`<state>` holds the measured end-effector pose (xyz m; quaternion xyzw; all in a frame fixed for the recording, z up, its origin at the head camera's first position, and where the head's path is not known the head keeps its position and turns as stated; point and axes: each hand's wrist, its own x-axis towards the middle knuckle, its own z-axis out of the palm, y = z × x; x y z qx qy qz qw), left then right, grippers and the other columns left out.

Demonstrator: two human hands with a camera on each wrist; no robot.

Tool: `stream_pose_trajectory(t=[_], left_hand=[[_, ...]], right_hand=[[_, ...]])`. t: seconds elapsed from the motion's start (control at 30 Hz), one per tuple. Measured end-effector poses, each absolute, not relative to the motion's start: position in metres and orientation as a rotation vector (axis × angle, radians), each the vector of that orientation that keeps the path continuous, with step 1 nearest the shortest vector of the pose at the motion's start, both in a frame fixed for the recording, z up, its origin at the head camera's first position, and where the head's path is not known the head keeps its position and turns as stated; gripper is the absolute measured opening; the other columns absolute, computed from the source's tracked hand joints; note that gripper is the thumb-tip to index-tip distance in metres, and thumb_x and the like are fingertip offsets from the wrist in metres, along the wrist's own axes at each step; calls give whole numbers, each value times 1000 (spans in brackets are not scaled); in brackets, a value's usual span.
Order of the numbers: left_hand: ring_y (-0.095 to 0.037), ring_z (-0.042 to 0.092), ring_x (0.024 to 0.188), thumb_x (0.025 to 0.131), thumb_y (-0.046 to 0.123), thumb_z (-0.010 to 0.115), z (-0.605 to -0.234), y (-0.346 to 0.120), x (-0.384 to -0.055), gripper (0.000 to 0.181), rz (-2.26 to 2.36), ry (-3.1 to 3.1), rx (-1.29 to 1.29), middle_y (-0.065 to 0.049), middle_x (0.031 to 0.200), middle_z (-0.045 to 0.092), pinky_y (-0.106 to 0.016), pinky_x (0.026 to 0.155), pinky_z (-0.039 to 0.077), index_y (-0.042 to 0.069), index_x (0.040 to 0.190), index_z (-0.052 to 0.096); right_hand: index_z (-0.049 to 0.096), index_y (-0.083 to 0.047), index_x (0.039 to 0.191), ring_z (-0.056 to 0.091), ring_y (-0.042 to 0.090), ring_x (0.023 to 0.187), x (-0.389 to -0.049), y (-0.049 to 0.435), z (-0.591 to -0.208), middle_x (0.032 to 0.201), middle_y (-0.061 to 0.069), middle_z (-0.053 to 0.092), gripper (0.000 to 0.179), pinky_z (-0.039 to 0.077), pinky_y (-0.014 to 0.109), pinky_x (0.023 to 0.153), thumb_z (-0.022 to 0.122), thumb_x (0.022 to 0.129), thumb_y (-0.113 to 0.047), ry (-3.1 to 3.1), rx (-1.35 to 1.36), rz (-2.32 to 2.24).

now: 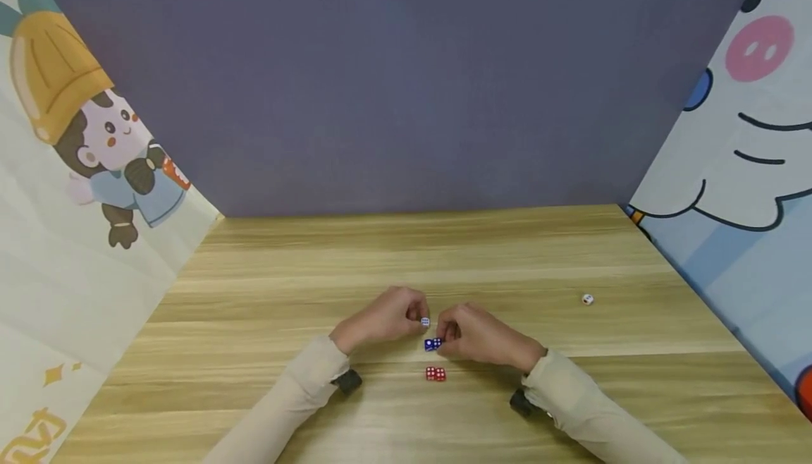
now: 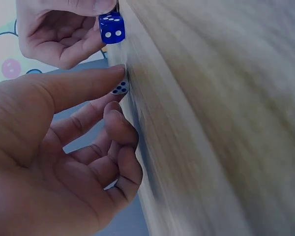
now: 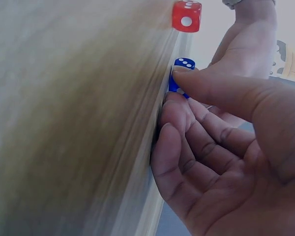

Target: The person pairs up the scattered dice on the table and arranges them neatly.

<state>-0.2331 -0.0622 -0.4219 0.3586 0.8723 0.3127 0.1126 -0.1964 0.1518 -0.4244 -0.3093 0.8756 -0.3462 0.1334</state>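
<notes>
My left hand (image 1: 383,317) pinches a white die (image 1: 425,322) with blue pips between thumb and finger, low over the wooden table. In the left wrist view that white die (image 2: 120,88) shows between thumb and fingertip, partly covered. Just nearer to me, two blue dice (image 1: 433,344) sit side by side. My right hand (image 1: 485,337) pinches the right-hand one; the right wrist view has the thumb across this blue die (image 3: 185,63). A pair of red dice (image 1: 435,374) stands side by side closer to me, touched by neither hand.
Off to the right on the wooden table (image 1: 285,252) lies another white die (image 1: 588,299), away from both hands. A dark grey panel (image 1: 406,83) rises behind the table, and printed cloths flank it on the left and right.
</notes>
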Motion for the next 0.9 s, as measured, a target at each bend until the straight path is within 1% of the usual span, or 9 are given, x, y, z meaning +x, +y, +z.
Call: stream_pose_trajectory(t=[0.33, 0.67, 0.9], left_hand=[[-4, 53, 64, 85, 9, 77, -425, -60, -235, 11, 902, 2610, 1024, 7, 72, 59, -21, 61, 47, 11, 88, 67], [-4, 53, 64, 85, 9, 77, -423, -58, -235, 12, 914, 2615, 1019, 7, 71, 59, -21, 61, 47, 11, 88, 66], [-5, 54, 63, 86, 9, 77, -423, -59, -234, 12, 918, 2604, 1027, 6, 71, 59, -22, 60, 46, 9, 89, 66]], right_hand=[[70, -16, 84, 57, 4, 65, -198, 152, -425, 74, -10, 63, 9, 50, 24, 59, 79, 84, -13, 2548, -906, -999], [71, -15, 84, 57, 4, 63, -197, 152, -424, 72, -10, 63, 8, 50, 24, 57, 79, 84, -12, 2565, -902, -994], [71, -13, 85, 55, 1, 60, -195, 150, -424, 70, -11, 62, 9, 49, 22, 55, 80, 83, -12, 2602, -945, -958]])
